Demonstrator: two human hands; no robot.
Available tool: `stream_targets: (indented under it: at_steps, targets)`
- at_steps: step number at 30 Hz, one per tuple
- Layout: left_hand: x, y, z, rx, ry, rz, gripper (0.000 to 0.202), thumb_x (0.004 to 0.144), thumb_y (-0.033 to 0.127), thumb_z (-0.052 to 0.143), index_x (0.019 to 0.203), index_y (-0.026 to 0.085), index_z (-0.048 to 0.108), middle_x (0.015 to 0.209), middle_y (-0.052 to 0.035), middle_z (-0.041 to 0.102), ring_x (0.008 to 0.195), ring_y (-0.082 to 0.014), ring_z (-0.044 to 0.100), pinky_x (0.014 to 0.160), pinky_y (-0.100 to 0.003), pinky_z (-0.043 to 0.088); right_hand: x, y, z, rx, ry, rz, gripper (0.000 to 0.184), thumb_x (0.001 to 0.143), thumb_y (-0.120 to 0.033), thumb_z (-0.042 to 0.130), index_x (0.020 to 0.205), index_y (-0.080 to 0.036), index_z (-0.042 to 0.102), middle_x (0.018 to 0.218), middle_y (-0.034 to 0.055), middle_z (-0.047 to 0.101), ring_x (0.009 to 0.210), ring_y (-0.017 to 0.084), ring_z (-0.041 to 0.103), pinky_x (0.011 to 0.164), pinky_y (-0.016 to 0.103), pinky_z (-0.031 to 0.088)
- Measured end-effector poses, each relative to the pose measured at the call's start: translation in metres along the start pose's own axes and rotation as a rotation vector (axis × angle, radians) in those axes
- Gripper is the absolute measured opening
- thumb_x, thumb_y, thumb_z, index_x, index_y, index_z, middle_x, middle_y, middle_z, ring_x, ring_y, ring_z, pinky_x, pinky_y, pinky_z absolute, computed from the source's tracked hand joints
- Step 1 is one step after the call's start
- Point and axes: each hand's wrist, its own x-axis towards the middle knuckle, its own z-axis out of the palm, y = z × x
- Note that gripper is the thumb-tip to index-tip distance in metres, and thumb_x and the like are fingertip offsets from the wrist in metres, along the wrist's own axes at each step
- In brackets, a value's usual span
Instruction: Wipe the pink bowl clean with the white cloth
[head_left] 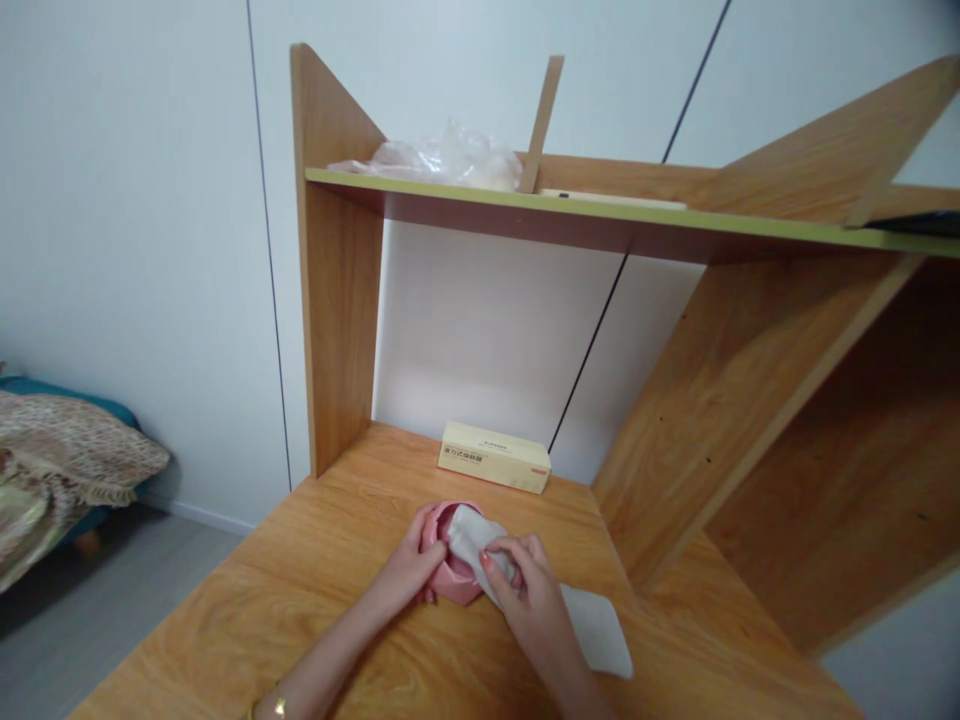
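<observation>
My left hand (pixel 409 570) grips the left rim of a small pink bowl (pixel 451 579) that is tilted on the wooden desk (pixel 300 590). A white cloth (pixel 600 630) is pinched in my right hand (pixel 529 590); its upper end is pressed into the bowl's inside, and the rest trails down to the right onto the desk. Both hands are close together near the desk's middle.
A long cream box (pixel 493 456) lies at the back of the desk by the wall. Above, a green-edged shelf (pixel 600 212) holds a crumpled plastic bag (pixel 442 158). Wooden shelf panels (pixel 750 400) rise on the right. A bed with a patterned blanket (pixel 60 460) is at far left.
</observation>
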Motion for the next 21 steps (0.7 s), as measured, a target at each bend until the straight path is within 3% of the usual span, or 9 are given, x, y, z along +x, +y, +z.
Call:
stream_targets:
  at_steps: [3, 5, 6, 7, 9, 13, 16, 18, 21]
  targets:
    - [-0.003, 0.001, -0.001, 0.033, 0.009, 0.087, 0.052, 0.077, 0.032, 0.043, 0.126, 0.021, 0.031, 0.099, -0.0058, 0.062, 0.041, -0.0075, 0.053, 0.034, -0.018, 0.039, -0.001, 0.002, 0.005, -0.002, -0.006, 0.034, 0.034, 0.084, -0.042, 0.038, 0.078, -0.021, 0.063, 0.071, 0.0017, 0.052, 0.067, 0.016, 0.053, 0.063, 0.025, 0.042]
    - [-0.005, 0.001, -0.001, 0.068, 0.052, 0.195, 0.048, 0.076, 0.028, 0.044, 0.122, 0.019, 0.038, 0.111, -0.0071, 0.058, 0.070, -0.0147, 0.063, 0.054, -0.023, 0.050, -0.001, 0.004, 0.008, -0.022, -0.007, 0.062, 0.037, 0.086, -0.039, 0.034, 0.076, -0.021, 0.064, 0.071, 0.0021, 0.053, 0.069, 0.016, 0.055, 0.065, 0.025, 0.042]
    - [-0.005, 0.001, 0.000, 0.089, 0.080, 0.251, 0.046, 0.074, 0.025, 0.045, 0.120, 0.018, 0.041, 0.115, -0.0070, 0.056, 0.087, -0.0177, 0.061, 0.069, -0.026, 0.050, -0.002, 0.004, 0.009, -0.042, -0.010, 0.078, 0.036, 0.086, -0.038, 0.033, 0.075, -0.022, 0.063, 0.071, 0.0022, 0.055, 0.071, 0.017, 0.055, 0.066, 0.025, 0.041]
    - [-0.005, 0.001, 0.000, 0.110, 0.104, 0.298, 0.044, 0.074, 0.023, 0.045, 0.118, 0.018, 0.043, 0.117, -0.0070, 0.055, 0.101, -0.0194, 0.055, 0.083, -0.029, 0.046, -0.002, 0.004, 0.011, -0.070, -0.016, 0.093, 0.034, 0.086, -0.038, 0.034, 0.075, -0.022, 0.063, 0.072, 0.0021, 0.057, 0.072, 0.017, 0.056, 0.066, 0.025, 0.041]
    - [-0.006, 0.001, 0.001, 0.150, 0.129, 0.350, 0.043, 0.074, 0.021, 0.044, 0.117, 0.017, 0.045, 0.119, -0.0073, 0.054, 0.111, -0.0200, 0.048, 0.097, -0.034, 0.035, -0.004, 0.002, 0.015, -0.143, -0.038, 0.130, 0.028, 0.084, -0.038, 0.038, 0.073, -0.023, 0.060, 0.072, 0.0013, 0.060, 0.073, 0.018, 0.057, 0.065, 0.025, 0.040]
    - [-0.009, -0.002, 0.001, 0.224, 0.126, 0.399, 0.046, 0.076, 0.024, 0.043, 0.121, 0.015, 0.043, 0.122, -0.0092, 0.052, 0.113, -0.0209, 0.047, 0.099, -0.036, 0.033, -0.008, -0.002, 0.025, -0.280, -0.046, 0.307, 0.018, 0.077, -0.037, 0.047, 0.086, -0.021, 0.052, 0.077, 0.0024, 0.063, 0.074, 0.021, 0.061, 0.062, 0.027, 0.040]
    - [-0.011, -0.003, 0.001, 0.309, 0.116, 0.466, 0.049, 0.076, 0.025, 0.046, 0.124, 0.017, 0.042, 0.123, -0.0089, 0.050, 0.114, -0.0214, 0.046, 0.099, -0.036, 0.032, -0.010, -0.003, 0.031, -0.256, -0.029, 0.465, 0.045, 0.073, -0.037, 0.050, 0.112, -0.017, 0.040, 0.090, 0.0081, 0.065, 0.081, 0.024, 0.063, 0.062, 0.028, 0.042]
    - [-0.013, -0.003, 0.000, 0.367, 0.105, 0.504, 0.051, 0.074, 0.024, 0.048, 0.124, 0.019, 0.041, 0.123, -0.0085, 0.051, 0.112, -0.0217, 0.047, 0.098, -0.037, 0.033, -0.010, -0.002, 0.033, -0.215, -0.050, 0.532, 0.069, 0.071, -0.039, 0.052, 0.129, -0.015, 0.023, 0.094, 0.0099, 0.066, 0.083, 0.025, 0.064, 0.062, 0.029, 0.043]
    - [-0.015, -0.001, 0.000, 0.422, 0.085, 0.536, 0.053, 0.073, 0.026, 0.050, 0.125, 0.022, 0.041, 0.120, -0.0086, 0.052, 0.109, -0.0224, 0.049, 0.096, -0.038, 0.035, -0.011, 0.001, 0.033, -0.207, -0.091, 0.562, 0.081, 0.072, -0.036, 0.052, 0.136, -0.016, 0.007, 0.094, 0.0103, 0.066, 0.084, 0.026, 0.064, 0.064, 0.030, 0.044]
